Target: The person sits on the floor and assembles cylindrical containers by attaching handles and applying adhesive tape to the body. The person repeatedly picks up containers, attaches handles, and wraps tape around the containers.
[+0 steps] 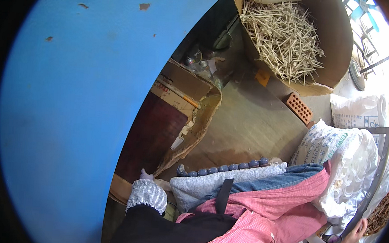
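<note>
My left hand (pixel 146 174) is at the near end of a dark red-brown board (pixel 151 130), beside the rim of an open cardboard box (pixel 210 118). One digit points up; the other fingers are hidden, so its grip cannot be made out. Far to the right, my right hand (pixel 356 233) reaches alongside a grey frame (pixel 381 162), its visible fingers stretched out and apparently holding nothing. White woven sacks (pixel 320 140) stand by that frame, one open with pale ring-like pieces (pixel 345 175) showing.
A big blue panel (pixel 79 105) fills the left side. A large round carton (pixel 337 45) of thin pale sticks (pixel 284 40) stands at the far side. A perforated red brick (pixel 299 108) lies on the floor. Near my legs is a fluffy cushion (pixel 226 181) against a row of blue-grey beads (pixel 223 168).
</note>
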Tool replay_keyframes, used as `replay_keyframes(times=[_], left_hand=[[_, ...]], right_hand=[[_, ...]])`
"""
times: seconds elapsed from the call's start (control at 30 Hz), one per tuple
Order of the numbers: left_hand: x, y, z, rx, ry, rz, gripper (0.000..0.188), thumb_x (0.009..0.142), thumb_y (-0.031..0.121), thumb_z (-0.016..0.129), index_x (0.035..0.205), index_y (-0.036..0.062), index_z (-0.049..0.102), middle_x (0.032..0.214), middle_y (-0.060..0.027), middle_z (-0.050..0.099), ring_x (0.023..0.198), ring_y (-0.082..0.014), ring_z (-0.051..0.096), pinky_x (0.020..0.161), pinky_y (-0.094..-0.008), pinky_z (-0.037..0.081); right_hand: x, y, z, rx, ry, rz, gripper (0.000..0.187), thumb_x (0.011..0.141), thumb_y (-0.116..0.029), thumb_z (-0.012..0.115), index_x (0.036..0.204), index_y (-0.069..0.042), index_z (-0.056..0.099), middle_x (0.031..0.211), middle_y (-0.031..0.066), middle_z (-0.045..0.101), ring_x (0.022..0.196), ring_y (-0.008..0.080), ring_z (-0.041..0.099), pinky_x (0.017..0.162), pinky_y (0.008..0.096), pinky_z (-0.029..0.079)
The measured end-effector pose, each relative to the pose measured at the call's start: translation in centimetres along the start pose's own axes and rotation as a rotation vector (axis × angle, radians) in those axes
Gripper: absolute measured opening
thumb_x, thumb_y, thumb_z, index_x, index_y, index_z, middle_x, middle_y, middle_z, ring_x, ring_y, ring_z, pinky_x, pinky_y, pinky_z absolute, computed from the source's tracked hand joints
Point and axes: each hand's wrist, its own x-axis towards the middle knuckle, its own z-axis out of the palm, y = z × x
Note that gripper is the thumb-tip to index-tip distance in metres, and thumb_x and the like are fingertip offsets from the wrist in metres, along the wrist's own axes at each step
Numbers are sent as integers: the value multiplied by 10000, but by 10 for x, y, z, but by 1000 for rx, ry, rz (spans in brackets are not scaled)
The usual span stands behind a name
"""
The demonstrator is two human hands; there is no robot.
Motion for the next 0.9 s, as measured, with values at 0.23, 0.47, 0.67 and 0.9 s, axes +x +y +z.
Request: replay_keyframes(times=[0.23,0.47,0.67,0.9], left_hand=[[100,257,36,-577,-57,818,491,894,155,625,1332,-25,495,1273,-210,589,1171,-272,575,989,-337,449],[172,422,68,-1093,-79,674,448,861,154,657,1250,18,481,1122,-142,607,953,-265,609,801,-350,511],[143,462,44,269,289,671,323,827,337,675,1033,89,662,1073,-141,657,1008,-254,620,838,-380,493],[114,466,15,268,346,594,277,834,383,598,933,124,579,920,-89,568,834,-231,546,717,-380,440]], right_hand=[[44,-129,89,70,-252,-177,96,965,2,517,1053,27,549,1117,83,561,1042,156,535,932,260,409],[44,-76,118,44,-452,32,151,970,0,519,1108,47,557,1109,69,576,1046,146,544,960,261,401],[65,-50,170,-14,-587,77,210,969,1,519,1165,53,574,1115,93,609,1039,162,571,944,273,437],[77,-106,224,35,-402,199,177,889,-69,676,1000,68,656,804,103,659,633,157,580,574,265,489]])
